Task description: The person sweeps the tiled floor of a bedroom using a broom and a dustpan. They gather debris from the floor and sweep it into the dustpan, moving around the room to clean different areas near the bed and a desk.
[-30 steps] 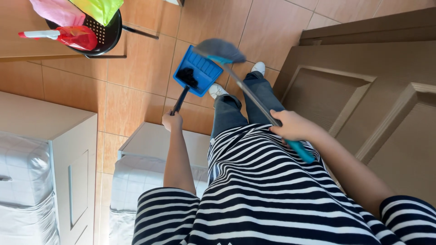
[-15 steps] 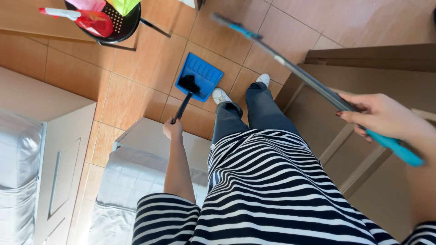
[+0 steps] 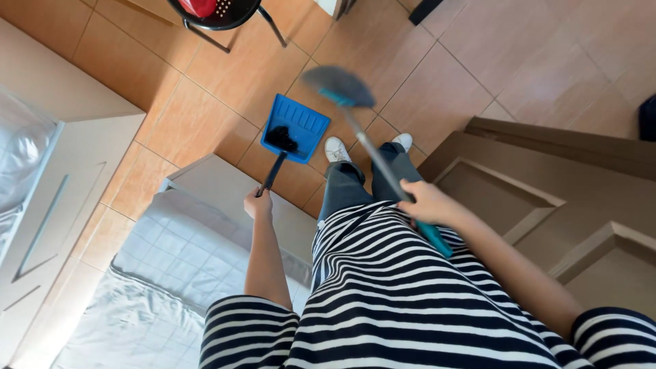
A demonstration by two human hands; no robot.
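My left hand (image 3: pixel 257 203) grips the black handle of a blue dustpan (image 3: pixel 296 128), which hangs low over the tiled floor with a dark clump of dirt lying in it. In my right hand (image 3: pixel 421 201) is a broom with a grey shaft and teal grip (image 3: pixel 433 238). Its blurred head (image 3: pixel 337 85) is out over the floor just right of the dustpan, above my white shoes (image 3: pixel 336 149). I wear a black-and-white striped top and jeans.
A bed with a pale quilted cover (image 3: pixel 164 273) lies below my left arm. A white cabinet (image 3: pixel 48 178) stands at the left. Brown panelled doors (image 3: pixel 560 198) lean at the right. A black stool (image 3: pixel 225 17) holding red items stands at the top.
The broom swung from raised high at the right back down, its head now beside the dustpan. My left hand kept holding the dustpan; the view shifted.
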